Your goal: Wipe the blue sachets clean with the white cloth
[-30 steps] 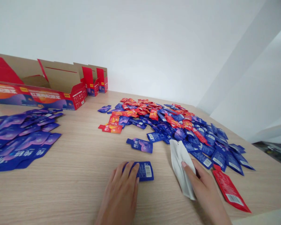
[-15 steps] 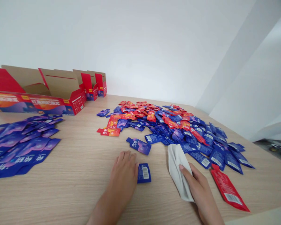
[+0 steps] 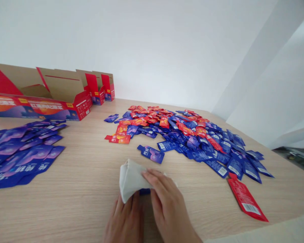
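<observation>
My right hand [image 3: 167, 202] presses a white cloth [image 3: 130, 179] down over a blue sachet [image 3: 145, 191], of which only a dark blue sliver shows beneath the cloth. My left hand [image 3: 125, 221] lies just below the cloth, its fingertips tucked under the cloth's edge and hidden. Both hands rest on the wooden table [image 3: 86, 189] near its front edge. Another blue sachet [image 3: 151, 154] lies alone a little beyond the cloth.
A big heap of blue and red sachets [image 3: 190, 135] covers the table's middle and right. One red sachet [image 3: 245, 199] lies apart at the right. Blue sachets [image 3: 20, 152] are stacked at the left. Open red cartons [image 3: 40, 98] stand along the back left.
My right hand carried the white cloth leftward from beside the heap and laid it over the blue sachet. My left hand drew back toward me, below the sachet.
</observation>
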### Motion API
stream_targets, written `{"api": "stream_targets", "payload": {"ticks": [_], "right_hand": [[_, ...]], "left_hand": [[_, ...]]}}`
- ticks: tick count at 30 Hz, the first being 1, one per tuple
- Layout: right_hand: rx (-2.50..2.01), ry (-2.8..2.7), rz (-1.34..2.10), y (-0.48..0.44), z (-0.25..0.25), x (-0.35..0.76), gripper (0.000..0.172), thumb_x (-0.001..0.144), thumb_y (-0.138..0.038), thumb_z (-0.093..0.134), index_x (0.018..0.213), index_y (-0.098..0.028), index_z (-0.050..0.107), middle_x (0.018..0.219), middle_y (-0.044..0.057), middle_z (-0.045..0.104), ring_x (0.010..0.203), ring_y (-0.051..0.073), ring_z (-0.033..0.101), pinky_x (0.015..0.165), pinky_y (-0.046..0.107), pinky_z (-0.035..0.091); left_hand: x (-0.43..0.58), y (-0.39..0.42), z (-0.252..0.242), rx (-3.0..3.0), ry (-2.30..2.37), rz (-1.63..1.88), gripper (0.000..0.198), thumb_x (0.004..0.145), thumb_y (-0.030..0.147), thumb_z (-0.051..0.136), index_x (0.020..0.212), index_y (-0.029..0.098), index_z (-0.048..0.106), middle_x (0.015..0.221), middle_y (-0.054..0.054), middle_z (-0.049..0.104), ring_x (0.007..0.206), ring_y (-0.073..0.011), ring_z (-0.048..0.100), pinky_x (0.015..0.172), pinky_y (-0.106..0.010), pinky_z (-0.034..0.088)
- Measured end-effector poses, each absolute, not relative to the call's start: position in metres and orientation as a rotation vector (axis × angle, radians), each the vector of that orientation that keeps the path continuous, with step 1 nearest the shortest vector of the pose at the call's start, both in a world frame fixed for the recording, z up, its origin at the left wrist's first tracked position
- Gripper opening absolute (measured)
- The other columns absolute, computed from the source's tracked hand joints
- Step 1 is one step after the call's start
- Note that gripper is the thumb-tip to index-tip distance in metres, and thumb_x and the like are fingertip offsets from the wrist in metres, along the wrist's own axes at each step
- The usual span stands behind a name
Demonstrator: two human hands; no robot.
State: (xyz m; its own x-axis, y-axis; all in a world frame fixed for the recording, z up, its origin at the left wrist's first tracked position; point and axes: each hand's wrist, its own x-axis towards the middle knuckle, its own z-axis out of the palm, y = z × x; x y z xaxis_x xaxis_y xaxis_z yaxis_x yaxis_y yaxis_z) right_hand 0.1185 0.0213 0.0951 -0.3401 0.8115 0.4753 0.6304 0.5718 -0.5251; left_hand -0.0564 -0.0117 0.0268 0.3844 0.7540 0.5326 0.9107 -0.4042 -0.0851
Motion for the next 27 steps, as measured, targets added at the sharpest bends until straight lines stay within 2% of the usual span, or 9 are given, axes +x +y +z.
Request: {"api": "stream_targets", "payload": {"ticks": [2,6,11,16,18,21,24,27], "right_hand": [[-1.140,-2.226,0.316,0.024,0.082,0.106,0.064,0.093,-0.001,0.043,0.148,-0.027,0.060,0.150,0.006,0.065,0.142,0.024,0.057,0.119,0.046,0.049],[-1.274,-2.296,0.205,0.028,0.063,0.112,0.072,0.084,0.006,0.043,0.147,-0.023,0.062,0.156,0.006,0.060,0.148,0.026,0.052,0.122,0.051,0.047],[-1.448,-2.178,0.057,0.033,0.056,0.160,0.060,0.093,-0.004,0.041,0.146,-0.018,0.064,0.152,0.011,0.062,0.141,0.030,0.059,0.118,0.055,0.050],[-1.570,-1.976,0.157,0.034,0.069,0.189,0.049,0.100,-0.018,0.039,0.141,-0.022,0.066,0.143,0.008,0.070,0.132,0.028,0.067,0.112,0.051,0.055],[-1.572,-1.865,0.226,0.031,0.081,0.184,0.048,0.101,-0.022,0.040,0.142,-0.025,0.064,0.142,0.006,0.071,0.131,0.026,0.068,0.108,0.046,0.058],[-1.463,-1.830,0.275,0.025,0.095,0.156,0.047,0.103,-0.022,0.041,0.146,-0.028,0.060,0.147,0.004,0.067,0.135,0.023,0.064,0.111,0.041,0.056],[-1.265,-2.018,0.293,0.023,0.093,0.119,0.056,0.100,-0.011,0.039,0.150,-0.026,0.057,0.152,0.004,0.064,0.141,0.021,0.059,0.117,0.040,0.051],[-1.197,-2.241,0.273,0.027,0.079,0.094,0.065,0.090,0.001,0.040,0.146,-0.023,0.064,0.152,0.005,0.063,0.143,0.022,0.056,0.121,0.043,0.047]], "left_hand": [[-0.056,-0.013,0.022,-2.255,-1.410,-0.591,0.055,0.083,0.012,0.050,0.137,0.012,0.059,0.128,-0.013,0.075,0.113,-0.0257,0.072,0.094,-0.036,0.060],[-0.052,-0.013,0.031,-2.238,-1.361,-0.586,0.057,0.086,0.016,0.052,0.142,0.007,0.054,0.131,-0.018,0.073,0.123,-0.0312,0.068,0.101,-0.041,0.057],[-0.048,-0.015,0.036,-2.110,-1.461,-0.649,0.072,0.097,0.032,0.050,0.157,-0.003,0.032,0.145,-0.022,0.065,0.133,-0.0302,0.064,0.101,-0.038,0.058],[-0.052,-0.024,0.016,-2.074,-1.626,-0.653,0.086,0.098,0.042,0.053,0.165,0.006,0.015,0.152,-0.019,0.060,0.135,-0.0310,0.063,0.101,-0.040,0.058],[-0.054,-0.026,0.012,-2.097,-1.601,-0.643,0.085,0.097,0.040,0.054,0.165,0.007,0.017,0.153,-0.019,0.059,0.137,-0.0316,0.061,0.103,-0.041,0.057],[-0.056,-0.026,0.012,-2.098,-1.547,-0.613,0.075,0.096,0.036,0.054,0.160,0.005,0.032,0.152,-0.020,0.060,0.136,-0.0322,0.061,0.104,-0.041,0.056],[-0.060,-0.026,0.014,-2.125,-1.522,-0.563,0.060,0.093,0.030,0.055,0.149,0.010,0.051,0.146,-0.018,0.066,0.131,-0.0322,0.064,0.101,-0.041,0.055],[-0.064,-0.027,0.015,-2.178,-1.461,-0.527,0.050,0.091,0.027,0.054,0.139,0.014,0.060,0.135,-0.015,0.072,0.124,-0.0311,0.066,0.100,-0.042,0.054]]}}
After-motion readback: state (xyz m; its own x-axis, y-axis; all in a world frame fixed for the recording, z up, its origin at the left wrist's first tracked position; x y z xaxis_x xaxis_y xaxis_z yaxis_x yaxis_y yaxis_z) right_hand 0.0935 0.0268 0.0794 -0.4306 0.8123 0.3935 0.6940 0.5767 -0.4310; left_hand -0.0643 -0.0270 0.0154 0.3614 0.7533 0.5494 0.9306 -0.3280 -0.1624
